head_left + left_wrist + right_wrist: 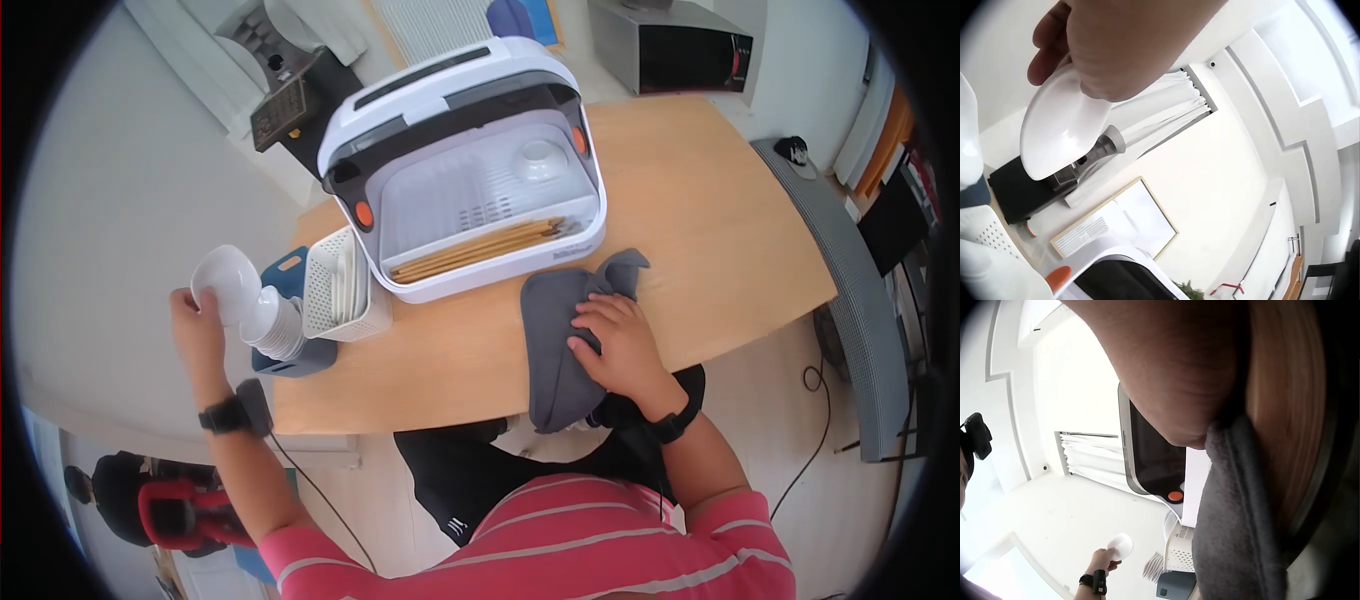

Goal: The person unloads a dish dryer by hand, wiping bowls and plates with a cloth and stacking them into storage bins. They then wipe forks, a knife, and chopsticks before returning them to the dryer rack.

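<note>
My left hand (pixel 200 335) pinches the rim of a white bowl (pixel 232 280) at the table's left side. The bowl is tilted and overlaps a stack of white bowls (pixel 277 330) in a blue basket (pixel 318 362). The left wrist view shows that bowl (pixel 1063 128) from close by, its rim partly behind the hand (pixel 1122 50). On the right, my other hand (pixel 618 345) rests on a crumpled grey cloth (pixel 556 345) at the table's front edge. Behind both stands a white dish box (pixel 420 290), lid raised, with one bowl (pixel 541 160) and several wooden chopsticks (pixel 475 252) inside.
A white perforated basket (pixel 370 318) with white dishes stands between the blue basket and the dish box. Behind the wooden table (pixel 715 240) is a microwave (pixel 670 50). A grey bench (pixel 850 270) runs along the right. Cables hang from the wrist cameras.
</note>
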The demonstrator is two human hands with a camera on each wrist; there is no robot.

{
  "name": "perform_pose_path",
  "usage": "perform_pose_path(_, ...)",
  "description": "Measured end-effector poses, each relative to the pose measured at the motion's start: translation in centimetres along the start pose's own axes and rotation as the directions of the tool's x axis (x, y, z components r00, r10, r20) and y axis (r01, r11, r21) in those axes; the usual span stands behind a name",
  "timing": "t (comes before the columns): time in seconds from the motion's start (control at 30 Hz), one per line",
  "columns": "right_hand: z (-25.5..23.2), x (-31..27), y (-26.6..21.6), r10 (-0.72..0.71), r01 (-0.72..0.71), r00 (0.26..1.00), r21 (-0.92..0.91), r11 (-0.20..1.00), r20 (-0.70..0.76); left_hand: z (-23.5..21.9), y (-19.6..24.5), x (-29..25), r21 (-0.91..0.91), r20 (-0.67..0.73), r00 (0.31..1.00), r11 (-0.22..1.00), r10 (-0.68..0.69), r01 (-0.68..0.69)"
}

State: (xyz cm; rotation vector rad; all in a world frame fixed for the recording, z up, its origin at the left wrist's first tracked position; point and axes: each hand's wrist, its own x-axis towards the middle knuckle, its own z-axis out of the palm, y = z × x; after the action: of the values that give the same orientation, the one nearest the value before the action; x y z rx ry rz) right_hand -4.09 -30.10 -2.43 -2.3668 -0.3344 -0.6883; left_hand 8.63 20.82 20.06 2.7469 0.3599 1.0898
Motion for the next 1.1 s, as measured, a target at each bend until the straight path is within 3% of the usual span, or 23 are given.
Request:
perform_pose_path(0.07, -0.5, -0.2, 0.2, 0.023, -0.023, 0.999, -0.018, 1.000, 0.023, 0.0, 3.3, -5.1, -0.410, 0.143, 0.989, 0.906, -0.046, 0.102)
perform_pose_path(0.1, -0.2, 0.2, -0.1, -0.004, 0.005, 0.999, -0.018, 1.000, 0.036, 1.5, 4.6, -8.5, -0.756, 0.227, 0.974, 0.630, 0.003, 0.174)
perform_pose_path(0.17, 0.2, 0.1, 0.2, -0.022, 0.023, 0.999, -0.022, 0.999, 0.039, 4.5, 6.4, -14.7, -0.803, 0.510, 0.860, 0.373, 0.026, 0.465)
perform_pose_path(0.2, 0.4, 0.1, 0.3, -0.015, 0.015, 0.999, -0.018, 1.000, 0.042, 6.0, 7.6, -17.6, -0.707, 0.705, 0.695, 0.074, 0.138, 0.703)
perform_pose_path(0.23, 0.4, 0.1, 0.3, 0.002, -0.002, 0.999, -0.007, 1.000, 0.053, 6.2, 9.9, -20.1, -0.512, 0.844, 0.519, -0.087, 0.136, 0.855)
perform_pose_path(0.27, -0.1, 0.3, 0.1, 0.034, -0.038, 0.994, 0.028, 0.999, 0.106, 8.8, 10.7, -22.2, -0.310, 0.865, 0.390, -0.276, 0.316, 0.910)
perform_pose_path(0.3, -0.7, 0.4, 0.2, 0.081, -0.102, 0.979, 0.106, 0.989, 0.189, 10.1, 11.8, -23.4, -0.158, 0.823, 0.307, -0.327, 0.477, 0.932)
perform_pose_path(0.33, -1.2, 0.4, -0.2, 0.065, -0.091, 0.973, 0.111, 0.990, 0.222, 10.4, 13.1, -24.3, -0.072, 0.751, 0.322, -0.413, 0.576, 0.908)
perform_pose_path(0.4, -2.7, 0.4, -0.5, 0.189, -0.276, 0.933, 0.270, 0.922, 0.306, 11.7, 13.7, -25.4, -0.044, 0.749, 0.297, -0.401, 0.593, 0.915)
perform_pose_path(0.47, -3.5, 0.1, -1.1, 0.177, -0.269, 0.911, 0.212, 0.939, 0.371, 12.5, 14.0, -25.7, 0.048, 0.675, 0.307, -0.455, 0.670, 0.889)
perform_pose_path(0.53, -3.6, -0.5, -2.2, 0.041, 0.020, 0.928, -0.158, 0.987, 0.369, 12.0, 13.7, -25.5, 0.071, 0.641, 0.323, -0.473, 0.696, 0.878)
perform_pose_path(0.57, -3.4, -0.5, -2.3, 0.044, 0.018, 0.928, -0.164, 0.986, 0.370, 11.9, 13.7, -25.4, 0.094, 0.610, 0.335, -0.486, 0.718, 0.869)
perform_pose_path(0.7, -0.5, -1.5, -0.9, 0.098, -0.042, 0.971, -0.249, 0.968, 0.220, 12.1, 13.2, -26.3, 0.126, 0.665, 0.334, -0.541, 0.668, 0.831)
perform_pose_path(0.77, -0.3, -0.7, -0.7, 0.105, -0.060, 0.985, -0.294, 0.954, 0.140, 11.9, 13.2, -26.7, 0.085, 0.640, 0.382, -0.555, 0.667, 0.827)
perform_pose_path(0.8, -0.5, 0.4, -1.6, 0.343, -0.328, 0.935, -0.154, 0.932, 0.084, 11.8, 13.2, -26.9, 0.090, 0.635, 0.385, -0.559, 0.670, 0.825)
perform_pose_path(0.83, -0.5, 1.3, -2.3, 0.566, -0.567, 0.822, 0.000, 0.823, 0.063, 11.6, 13.3, -27.2, 0.040, 0.634, 0.389, -0.531, 0.668, 0.847)
perform_pose_path(0.87, -0.4, 2.2, -2.4, 0.563, -0.564, 0.825, -0.007, 0.826, 0.051, 11.5, 13.5, -27.2, -0.013, 0.628, 0.396, -0.500, 0.670, 0.866)
perform_pose_path(0.93, -0.3, 3.7, -2.8, 0.558, -0.458, 0.830, 0.576, 0.677, 0.004, 11.2, 13.9, -27.3, -0.057, 0.592, 0.417, -0.481, 0.689, 0.875)
perform_pose_path(0.97, -0.6, 4.6, -5.2, 0.543, -0.467, 0.838, 0.588, 0.660, 0.057, 11.1, 14.0, -27.4, -0.103, 0.571, 0.432, -0.461, 0.698, 0.881)
perform_pose_path(1.0, 0.3, 4.9, -5.4, 0.305, -0.292, 0.951, 0.472, 0.832, 0.051, 11.0, 14.1, -27.4, -0.104, 0.560, 0.432, -0.458, 0.707, 0.883)
perform_pose_path(1.03, 1.4, 5.0, -5.5, 0.051, -0.077, 0.995, 0.348, 0.934, 0.085, 11.0, 14.1, -27.5, -0.112, 0.565, 0.417, -0.435, 0.712, 0.894)
perform_pose_path(1.07, 2.4, 5.0, -6.8, 0.051, -0.145, 0.972, 0.414, 0.899, 0.229, 11.0, 13.9, -27.6, -0.118, 0.572, 0.402, -0.412, 0.715, 0.903)
perform_pose_path(1.1, 3.2, 5.2, -7.9, 0.015, -0.132, 0.956, 0.382, 0.914, 0.294, 11.2, 13.2, -27.7, -0.177, 0.577, 0.340, -0.293, 0.743, 0.940)
